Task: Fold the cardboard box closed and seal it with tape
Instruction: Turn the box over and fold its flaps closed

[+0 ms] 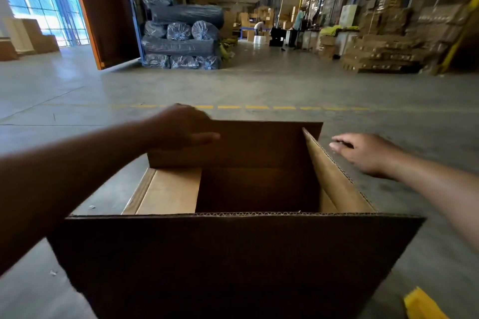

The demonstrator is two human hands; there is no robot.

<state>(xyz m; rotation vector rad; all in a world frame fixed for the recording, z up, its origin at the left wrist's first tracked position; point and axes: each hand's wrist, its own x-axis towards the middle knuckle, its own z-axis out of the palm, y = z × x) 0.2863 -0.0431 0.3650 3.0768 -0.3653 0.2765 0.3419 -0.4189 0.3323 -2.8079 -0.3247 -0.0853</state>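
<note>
An open cardboard box point(233, 254) stands on a grey concrete warehouse floor point(259, 85), flaps raised. The left hand point(181, 128) grips the far flap's point(259, 145) top corner. The right hand point(368, 153) hovers just beside the right flap point(334, 176), fingers spread. Behind: plastic-wrapped rolls point(181, 31), stacked cartons point(388, 52).

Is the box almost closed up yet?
Not yet. One side flap is folded in. The left hand grips the far flap, and the right hand reaches for the right flap. The near flap and taping remain; no tape shows.
</note>
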